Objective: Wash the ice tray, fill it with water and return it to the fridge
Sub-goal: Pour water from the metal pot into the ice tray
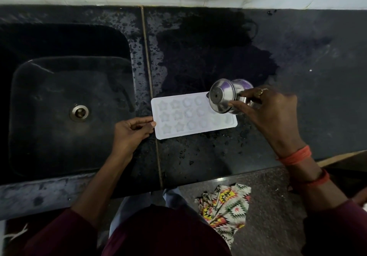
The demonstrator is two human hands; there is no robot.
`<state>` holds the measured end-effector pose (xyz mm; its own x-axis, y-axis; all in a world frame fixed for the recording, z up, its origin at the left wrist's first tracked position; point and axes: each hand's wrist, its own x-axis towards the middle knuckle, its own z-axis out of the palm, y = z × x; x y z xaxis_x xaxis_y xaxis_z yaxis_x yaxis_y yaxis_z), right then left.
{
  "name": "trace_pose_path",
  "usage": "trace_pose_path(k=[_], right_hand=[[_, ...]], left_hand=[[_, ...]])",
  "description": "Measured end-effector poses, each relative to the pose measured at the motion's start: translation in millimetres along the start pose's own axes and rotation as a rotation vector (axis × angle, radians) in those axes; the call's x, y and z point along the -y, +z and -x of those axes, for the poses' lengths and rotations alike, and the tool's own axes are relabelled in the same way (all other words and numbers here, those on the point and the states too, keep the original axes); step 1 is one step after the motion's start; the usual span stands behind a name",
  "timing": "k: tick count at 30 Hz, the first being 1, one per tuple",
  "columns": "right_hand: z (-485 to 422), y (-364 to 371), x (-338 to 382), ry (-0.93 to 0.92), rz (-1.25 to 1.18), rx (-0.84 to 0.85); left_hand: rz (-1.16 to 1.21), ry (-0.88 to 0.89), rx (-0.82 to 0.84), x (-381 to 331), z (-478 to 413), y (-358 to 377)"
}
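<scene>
Just above tray point(178, 121), right hand point(266, 110) holds vessel point(220, 99) tilted.

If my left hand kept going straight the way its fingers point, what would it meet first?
The ice tray: the left hand points right, with its fingertips at the tray's left edge.

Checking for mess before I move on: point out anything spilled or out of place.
A large wet patch darkens the black stone counter behind the white plastic ice tray; a crumpled patterned cloth lies on the floor.
</scene>
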<state>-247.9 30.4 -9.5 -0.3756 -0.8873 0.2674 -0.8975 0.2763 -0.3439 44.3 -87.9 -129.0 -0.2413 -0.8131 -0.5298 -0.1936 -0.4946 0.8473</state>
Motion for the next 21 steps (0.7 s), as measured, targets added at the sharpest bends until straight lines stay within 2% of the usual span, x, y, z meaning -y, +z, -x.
trace_pose_path(k=[21], right_hand=[[-3.1, -3.1, 3.0, -0.009, 0.021, -0.019]], left_hand=[[-0.011, 0.008, -0.01, 2.7, -1.4, 0.0]])
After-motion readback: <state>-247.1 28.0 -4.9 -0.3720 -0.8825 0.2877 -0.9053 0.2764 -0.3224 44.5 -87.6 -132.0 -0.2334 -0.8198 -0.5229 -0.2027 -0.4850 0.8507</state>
